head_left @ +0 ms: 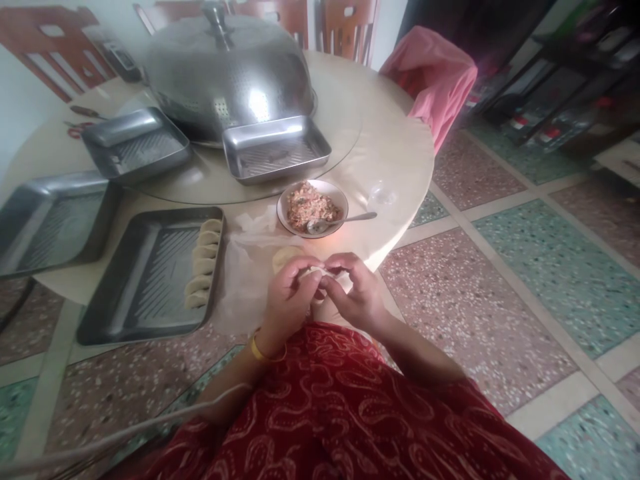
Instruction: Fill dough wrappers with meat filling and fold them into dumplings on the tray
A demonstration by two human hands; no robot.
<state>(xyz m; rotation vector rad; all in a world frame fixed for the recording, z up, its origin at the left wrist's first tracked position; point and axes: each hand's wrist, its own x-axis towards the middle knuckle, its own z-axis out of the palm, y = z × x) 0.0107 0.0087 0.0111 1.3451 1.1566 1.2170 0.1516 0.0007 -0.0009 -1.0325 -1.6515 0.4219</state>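
- While both hands meet just off the near edge of the round bench [390,153], they pinch one small dumpling [320,271] between them.
- Left hand [290,297]: fingers curled closed around the left side of the dumpling, thumb on top. A yellow bangle [260,352] sits on this wrist.
- Right hand [357,293]: fingers bent and closed on the right side of the dumpling, fingertips touching the left hand's.
- Only a pale strip of the dumpling shows between the fingers; the rest is hidden.
- Just beyond the hands, on the bench, lies a stack of round wrappers [285,257], resting on a clear plastic sheet [245,280].
- Past that stands a white bowl [283,207] of pinkish minced filling [310,205], with a metal spoon [345,220] resting in it, handle pointing right.
- To the left of the hands, a metal tray [145,280] overhangs the bench edge. A row of five folded dumplings [203,263] lies along its right side.
- Further left is a second tray [50,223]; two more trays [135,143] and [275,148] lie further back.
- Behind them sits a large domed steel cover [225,73] with a knob on top.
- A pink cloth [435,77] hangs over a chair at the far right of the bench; wooden chairs [50,47] stand beyond.
- A red patterned garment [340,413] covers the person's lap at the bottom.
- Below is a terrazzo floor [525,267] in green and reddish squares.
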